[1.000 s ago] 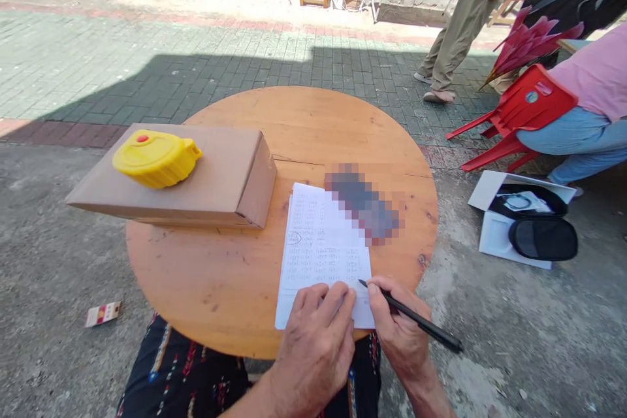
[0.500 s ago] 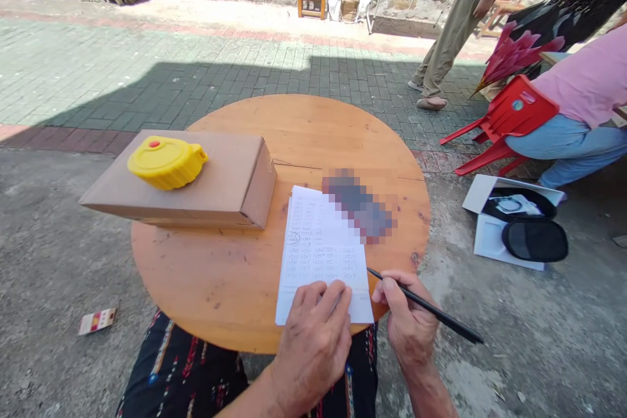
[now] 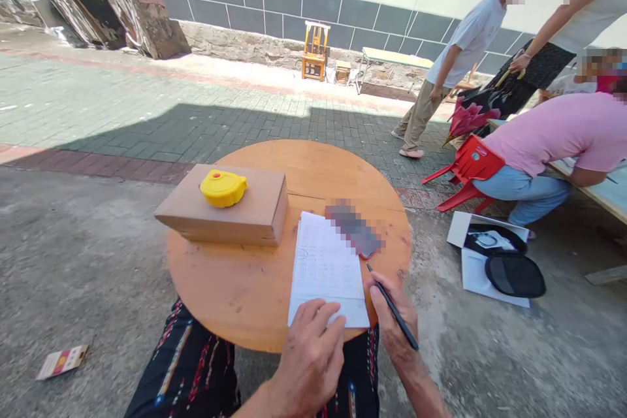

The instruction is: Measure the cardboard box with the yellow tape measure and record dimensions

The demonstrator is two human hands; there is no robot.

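Sheets of white paper (image 3: 328,274) covered with rows of small writing lie at the near side of a round wooden table (image 3: 220,287). One entry at the left of the sheet is circled. My left hand (image 3: 313,346) rests on the sheet's lower edge, fingers stretched out and a little apart. Just right of the paper, my right hand (image 3: 398,323) grips a black pen (image 3: 394,310), its tip pointing up and left near the paper's right edge. Beyond the tip lies a blurred, dark, phone-like object (image 3: 355,228) with a reddish edge.
On the table's left stands a cardboard box (image 3: 264,209) with a yellow tape-measure-like case (image 3: 223,188) on top. An open white box with a black case (image 3: 514,275) sits on the ground at right. Someone in pink sits on a red chair (image 3: 475,160); other people stand behind.
The view has tilted up, showing more wall and people. My right hand still holds the pen, which now slants more steeply. My left hand's fingers look slightly more spread on the paper.
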